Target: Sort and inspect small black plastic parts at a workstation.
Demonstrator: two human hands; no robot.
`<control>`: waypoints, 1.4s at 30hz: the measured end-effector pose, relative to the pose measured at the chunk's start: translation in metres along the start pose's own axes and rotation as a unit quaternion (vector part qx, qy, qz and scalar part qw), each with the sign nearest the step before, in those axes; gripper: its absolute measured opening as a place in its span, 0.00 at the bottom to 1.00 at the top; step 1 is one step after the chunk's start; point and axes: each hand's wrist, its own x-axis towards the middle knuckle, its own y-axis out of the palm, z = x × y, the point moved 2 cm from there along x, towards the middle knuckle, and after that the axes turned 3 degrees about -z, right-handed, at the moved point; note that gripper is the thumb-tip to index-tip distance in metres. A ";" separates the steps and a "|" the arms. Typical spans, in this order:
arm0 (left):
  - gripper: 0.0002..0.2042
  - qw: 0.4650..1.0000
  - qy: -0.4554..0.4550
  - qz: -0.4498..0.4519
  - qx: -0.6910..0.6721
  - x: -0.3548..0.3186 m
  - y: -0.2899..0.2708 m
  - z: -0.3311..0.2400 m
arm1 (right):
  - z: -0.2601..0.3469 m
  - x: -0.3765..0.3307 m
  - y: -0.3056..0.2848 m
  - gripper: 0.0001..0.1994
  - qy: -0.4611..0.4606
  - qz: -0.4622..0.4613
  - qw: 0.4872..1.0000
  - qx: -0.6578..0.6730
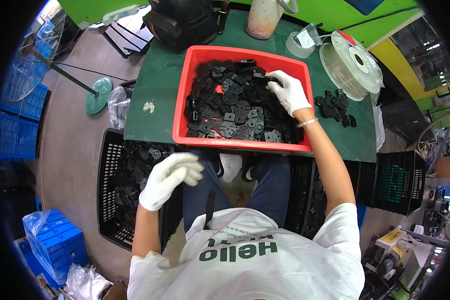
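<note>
Right hand (288, 91) pinching black plastic part (265, 77) inside red tray (185, 90); left hand (170, 178) hovering loosely curled, empty, over black crate (106, 170).

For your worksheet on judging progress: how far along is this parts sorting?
Done: a small pile of black parts lies beside the red tray. In hand: the right hand grips a part in the tray; the left hand hangs over the black crate. Left: the tray remains heaped.
</note>
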 end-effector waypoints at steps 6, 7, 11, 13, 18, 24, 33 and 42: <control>0.30 0.971 -0.004 0.066 -0.229 0.071 0.050 -0.012 | 0.045 -0.051 -0.005 0.16 -0.199 0.003 0.967 0.158; 0.30 0.965 -0.005 0.081 -0.251 0.083 0.057 -0.008 | 0.051 -0.059 -0.007 0.18 -0.193 0.020 0.965 0.178; 0.29 0.960 -0.020 0.099 -0.260 0.103 0.082 -0.012 | 0.057 -0.074 0.001 0.19 -0.254 0.004 0.958 0.133; 0.29 0.962 -0.031 0.099 -0.252 0.105 0.085 -0.011 | 0.053 -0.075 0.008 0.19 -0.240 -0.029 0.959 0.146; 0.28 0.983 -0.057 0.021 -0.173 0.104 0.086 -0.004 | 0.050 -0.075 0.007 0.19 -0.276 -0.028 0.959 0.065; 0.22 0.972 -0.030 0.013 -0.232 0.103 0.079 0.002 | -0.002 -0.035 -0.018 0.14 -0.050 -0.116 0.992 -0.015; 0.24 0.954 0.003 0.004 -0.300 0.111 0.078 0.008 | 0.000 -0.019 0.009 0.18 -0.194 0.026 0.932 -0.306; 0.26 0.940 0.006 0.017 -0.340 0.115 0.072 0.014 | 0.036 -0.055 -0.002 0.13 -0.292 -0.146 0.924 -0.198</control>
